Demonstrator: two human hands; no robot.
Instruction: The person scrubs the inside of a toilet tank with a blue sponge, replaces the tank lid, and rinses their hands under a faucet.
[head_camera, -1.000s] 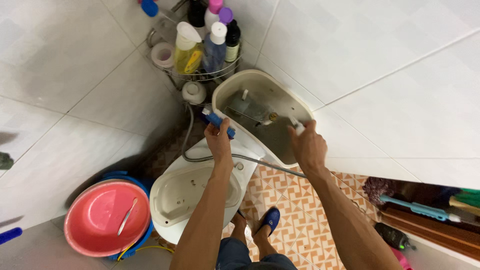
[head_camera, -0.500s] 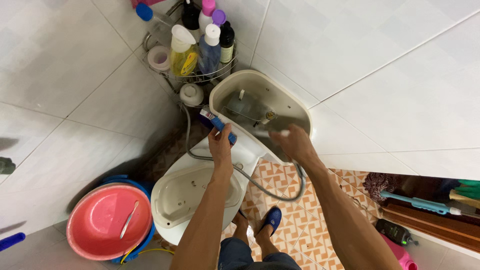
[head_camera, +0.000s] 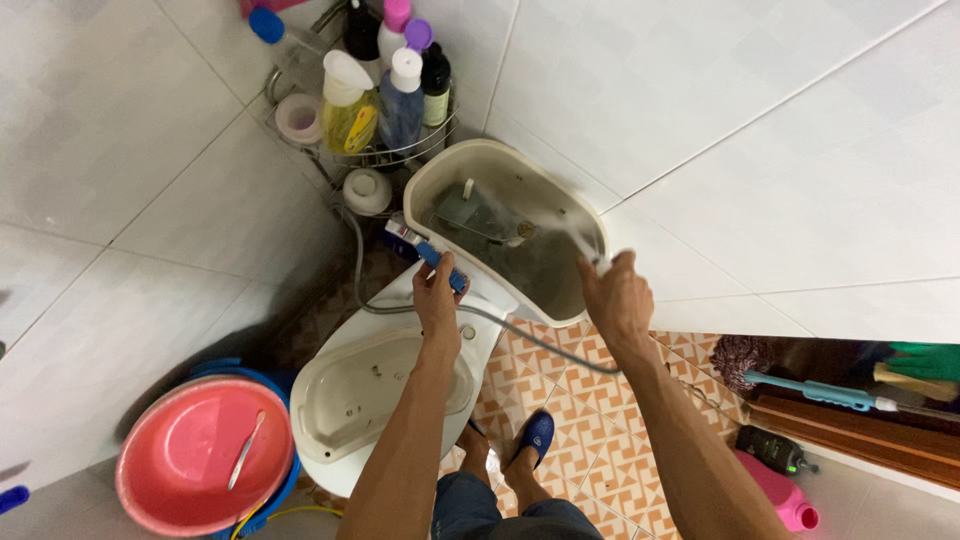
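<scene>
The open toilet tank (head_camera: 520, 235) sits just above the middle of the frame, its lid off and its grey inside, with the fill fittings, showing. The left hand (head_camera: 437, 290) is closed around a blue-handled spray nozzle (head_camera: 425, 250) at the tank's lower left rim, the white tip of the nozzle pointing toward the upper left. A grey hose (head_camera: 530, 335) runs from under this hand across the front of the tank toward the lower right. The right hand (head_camera: 615, 295) rests at the tank's right rim with fingers curled; something pale and blurred is at its fingertips (whether it grips it, I cannot tell).

Below the tank, in the lower middle, the white toilet bowl (head_camera: 375, 395) lies open, and the person's feet in blue slippers (head_camera: 535, 435) stand on the orange patterned floor (head_camera: 590, 420) beside it. In the upper left a wire corner rack (head_camera: 375, 150) holds bottles: a yellow one, a blue one, a dark one and others with pink and purple caps. A white round canister (head_camera: 367, 190) sits just under the rack. At the lower left a pink basin (head_camera: 200, 455) rests inside a blue bucket (head_camera: 275, 485). At the right edge a light blue brush handle (head_camera: 810, 390) and a pink bottle (head_camera: 780, 495) lie near a dark wooden ledge (head_camera: 860, 435).
</scene>
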